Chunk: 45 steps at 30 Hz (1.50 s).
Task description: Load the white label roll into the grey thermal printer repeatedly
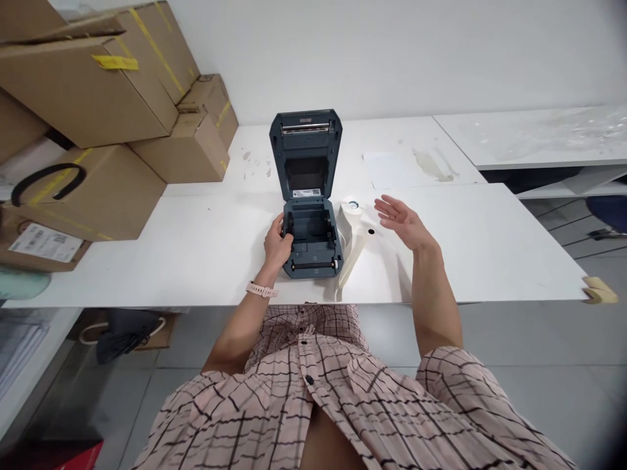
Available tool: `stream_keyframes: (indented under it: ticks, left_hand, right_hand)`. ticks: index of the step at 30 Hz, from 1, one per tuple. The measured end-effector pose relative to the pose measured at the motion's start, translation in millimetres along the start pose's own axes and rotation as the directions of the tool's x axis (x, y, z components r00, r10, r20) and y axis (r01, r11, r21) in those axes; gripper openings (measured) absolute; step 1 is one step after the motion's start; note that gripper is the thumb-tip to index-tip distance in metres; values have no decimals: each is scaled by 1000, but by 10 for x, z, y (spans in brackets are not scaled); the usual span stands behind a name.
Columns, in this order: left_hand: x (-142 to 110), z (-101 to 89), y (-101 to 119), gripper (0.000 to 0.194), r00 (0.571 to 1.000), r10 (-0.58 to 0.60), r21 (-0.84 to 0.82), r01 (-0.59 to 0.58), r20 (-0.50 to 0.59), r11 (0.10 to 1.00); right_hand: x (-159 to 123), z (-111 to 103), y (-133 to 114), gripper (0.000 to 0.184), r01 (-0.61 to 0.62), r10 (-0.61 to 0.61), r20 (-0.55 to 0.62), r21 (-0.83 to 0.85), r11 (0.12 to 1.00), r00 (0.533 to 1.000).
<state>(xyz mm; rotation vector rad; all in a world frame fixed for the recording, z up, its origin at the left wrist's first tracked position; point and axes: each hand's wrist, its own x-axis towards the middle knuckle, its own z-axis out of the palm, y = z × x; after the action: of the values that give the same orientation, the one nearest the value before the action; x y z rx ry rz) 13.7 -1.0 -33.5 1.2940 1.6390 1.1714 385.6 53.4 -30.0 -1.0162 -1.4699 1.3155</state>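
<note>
A dark grey-blue label printer [313, 238] stands on the white table with its lid [306, 143] raised, the inside facing me. No roll shows in its bay. My left hand [277, 245] grips the printer's left side wall, thumb over the edge. Just right of the printer lies a white label roll [345, 222], and a loose pale strip [350, 264] runs from it toward the table's front edge. My right hand [399, 219] is held above the table right of the roll, fingers stretched out and holding nothing.
Stacked cardboard boxes [142, 85] fill the left end of the white table [470, 248]. A black curved band [49, 173] lies against one box. A white sheet [385, 170] lies at the back, and a small black spot [371, 232] marks the tabletop. Plastic film [548, 134] covers a neighbouring surface.
</note>
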Motion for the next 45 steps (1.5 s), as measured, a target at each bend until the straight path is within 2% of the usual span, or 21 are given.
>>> stream_keyframes:
  ticks: [2,5,8,11,14,16,17,19,21,23,25,27,29,32,34,36,39,41,43,45]
  left_hand:
    - [-4,0,12,77,1000,-2,3,2,2,1000]
    - [-22,0,38,78,1000,-13,8,13,4,1000]
    - [-45,0,73,79,1000,-26,26,26,-12,999]
    - [-69,5,123,79,999,-30,51,31,-20,998]
    - [-92,9,176,76,999,-41,85,44,-27,995]
    - [-96,5,193,76,999,-40,85,42,-30,996]
    - [-91,0,193,77,999,-37,79,39,-29,996]
    - [-67,-18,175,77,999,-33,67,34,-12,997]
    - [-29,-43,140,78,999,-40,28,39,30,999]
    - [7,-66,100,81,995,-41,-57,47,90,997]
    - [29,-78,63,82,989,-29,-144,50,145,988]
    - [34,-77,32,81,985,-2,-179,34,175,983]
    - [24,-67,13,78,986,15,-148,10,169,989]
    - [-9,-55,24,74,993,-10,-24,13,121,1000]
    - [-43,-57,58,71,994,-28,39,24,105,999]
    - [-78,-62,96,69,995,-27,67,20,101,998]
    - [-109,-64,121,66,995,-3,75,-4,96,997]
    - [-114,-61,111,65,995,13,75,-21,99,997]
    - [-115,-58,100,64,994,26,81,-34,106,996]
    - [-130,-54,112,63,994,80,127,-88,70,988]
  right_hand:
    - [275,44,-58,83,-6,10,62,-70,998,998]
    - [631,206,-66,92,-107,141,175,-190,976,974]
    - [773,368,-28,83,-157,197,144,-253,955,970]
    - [744,438,-72,76,-97,120,84,-241,966,989]
    - [678,503,-312,71,35,-29,48,-144,989,998]
    - [647,628,-567,65,117,-107,87,-119,986,990]
    - [639,726,-702,64,157,-134,143,-157,975,981]
    - [636,979,-941,65,248,-140,315,-334,909,939]
    - [653,1263,-1094,67,358,-58,491,-544,759,869]
    - [691,1515,-1144,65,415,87,565,-694,588,821]
    - [749,1695,-1119,63,423,231,566,-780,461,791]
    - [817,1805,-1059,63,410,338,539,-827,384,771]
    - [875,1867,-998,64,397,390,509,-854,335,767]
    - [889,1905,-942,68,379,388,468,-880,285,794]
    - [808,1891,-937,72,388,357,470,-879,278,807]
    - [627,1844,-946,70,447,255,528,-838,312,810]
    - [187,1758,-918,59,575,49,646,-709,408,762]
    - [-148,1744,-833,56,610,-8,675,-662,436,737]
    - [-441,1794,-697,56,601,-33,648,-685,412,761]
    - [-646,1895,-549,55,563,-87,575,-742,365,814]
